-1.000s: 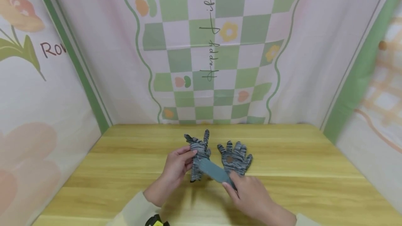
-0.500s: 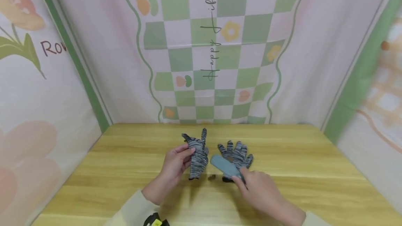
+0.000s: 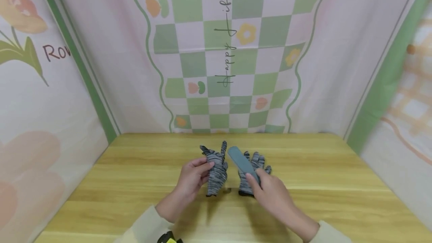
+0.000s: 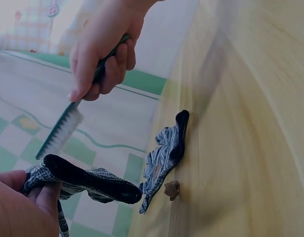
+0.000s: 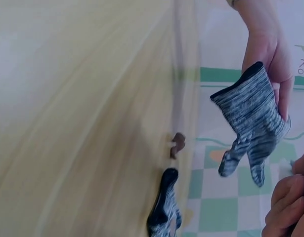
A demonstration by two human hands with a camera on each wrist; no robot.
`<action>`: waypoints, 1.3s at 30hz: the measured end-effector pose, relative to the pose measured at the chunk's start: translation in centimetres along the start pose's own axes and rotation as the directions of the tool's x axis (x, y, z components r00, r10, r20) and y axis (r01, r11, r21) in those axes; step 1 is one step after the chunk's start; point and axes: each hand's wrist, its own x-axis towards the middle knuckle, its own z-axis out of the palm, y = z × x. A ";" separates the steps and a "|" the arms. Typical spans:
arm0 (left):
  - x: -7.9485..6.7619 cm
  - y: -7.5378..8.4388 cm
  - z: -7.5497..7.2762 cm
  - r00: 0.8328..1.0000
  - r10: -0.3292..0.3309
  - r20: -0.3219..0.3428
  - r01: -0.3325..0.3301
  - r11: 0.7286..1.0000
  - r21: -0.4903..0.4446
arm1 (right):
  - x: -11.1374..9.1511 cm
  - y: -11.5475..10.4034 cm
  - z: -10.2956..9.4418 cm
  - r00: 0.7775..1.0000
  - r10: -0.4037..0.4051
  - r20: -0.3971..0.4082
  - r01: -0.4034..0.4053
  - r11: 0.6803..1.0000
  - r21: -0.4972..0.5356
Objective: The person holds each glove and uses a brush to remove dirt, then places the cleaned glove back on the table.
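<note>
My left hand (image 3: pixel 192 179) pinches a grey-and-black knit glove (image 3: pixel 216 175) by its side, holding it up off the table with the cuff downward. In my right hand (image 3: pixel 271 194) is a brush with a teal back (image 3: pixel 240 159); the left wrist view shows its white bristles (image 4: pixel 65 131). The brush is raised to the right of the held glove, apart from it in the head view. A second matching glove (image 3: pixel 245 188) lies on the table behind the brush, partly hidden. Its brown patch (image 4: pixel 157 171) shows in the left wrist view.
A small brown lump (image 4: pixel 172 190) sits on the wooden table (image 3: pixel 135 190) near the lying glove's cuff. Printed fabric (image 3: pixel 244 59) hangs behind the table and on both sides. A black-and-yellow object (image 3: pixel 170 237) shows at the bottom edge.
The brush has come away from the held glove, passed rightward across the lying glove, and now points up more steeply. The left hand keeps its glove with only slight shifts.
</note>
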 end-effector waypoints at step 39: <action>-1.5 -0.8 1.4 0.990 -0.051 0.130 0.045 0.998 0.051 | 1.7 -2.5 3.2 0.995 0.100 -0.018 -0.086 0.923 0.375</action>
